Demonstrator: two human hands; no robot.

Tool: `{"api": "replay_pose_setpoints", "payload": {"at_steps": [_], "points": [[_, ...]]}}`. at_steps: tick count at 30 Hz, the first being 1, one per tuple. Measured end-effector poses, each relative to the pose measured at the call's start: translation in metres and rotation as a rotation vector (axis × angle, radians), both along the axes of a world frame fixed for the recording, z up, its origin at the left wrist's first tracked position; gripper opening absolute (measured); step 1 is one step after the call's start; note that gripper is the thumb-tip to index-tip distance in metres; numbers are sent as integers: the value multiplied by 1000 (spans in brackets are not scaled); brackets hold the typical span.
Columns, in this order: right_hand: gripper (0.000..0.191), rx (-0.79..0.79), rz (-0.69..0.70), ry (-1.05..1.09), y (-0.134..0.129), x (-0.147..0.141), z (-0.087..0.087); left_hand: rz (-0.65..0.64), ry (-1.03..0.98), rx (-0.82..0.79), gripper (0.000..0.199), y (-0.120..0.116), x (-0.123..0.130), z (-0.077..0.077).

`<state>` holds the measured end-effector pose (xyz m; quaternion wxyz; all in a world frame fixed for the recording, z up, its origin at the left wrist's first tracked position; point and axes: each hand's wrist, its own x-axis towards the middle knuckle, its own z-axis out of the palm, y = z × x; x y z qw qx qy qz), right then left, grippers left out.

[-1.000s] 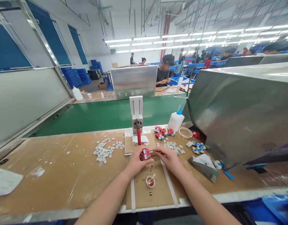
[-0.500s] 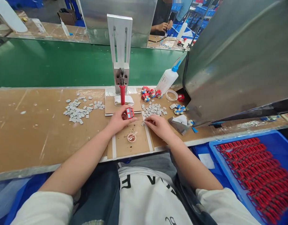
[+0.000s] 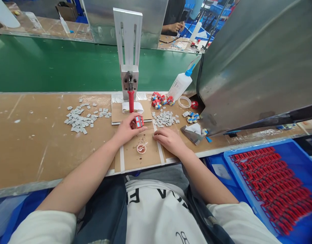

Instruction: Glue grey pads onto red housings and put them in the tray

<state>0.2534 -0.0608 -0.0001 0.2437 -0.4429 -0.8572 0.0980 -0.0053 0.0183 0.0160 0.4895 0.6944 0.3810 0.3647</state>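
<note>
Left hand (image 3: 126,131) gripped a red toy vehicle (image 3: 139,122) just before the red-handled toggle press (image 3: 131,101); right hand (image 3: 169,139) was narrowed beside the grey tiles (image 3: 166,118), any held part indiscernible; step judged small-part pick-up, next move seemingly calling for a precise pinch.

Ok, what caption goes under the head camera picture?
Left hand holding a small red piece, right hand near scattered grey tiles.
</note>
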Motion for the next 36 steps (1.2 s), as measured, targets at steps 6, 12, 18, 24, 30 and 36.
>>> {"api": "replay_pose_setpoints", "payload": {"at_steps": [6, 12, 18, 24, 30, 36], "points": [[14, -132, -227, 234, -4, 5, 1, -1, 16, 27, 54, 0, 0, 1], [9, -332, -296, 218, 0, -10, 5, 2, 65, 16, 53, -1, -1, 3], [14, -331, -275, 356, 0, -14, 10, -38, 210, 96, 52, -2, -2, 5], [21, -293, -317, 623, 24, -40, 26, -77, 400, 241, 51, 0, -2, 1], [31, -347, -316, 717, 39, -58, 21, -68, 502, 271, 48, 1, -4, -3], [24, -386, -324, 691, 41, -58, 19, -92, 661, 304, 49, 2, -3, 0]]}}
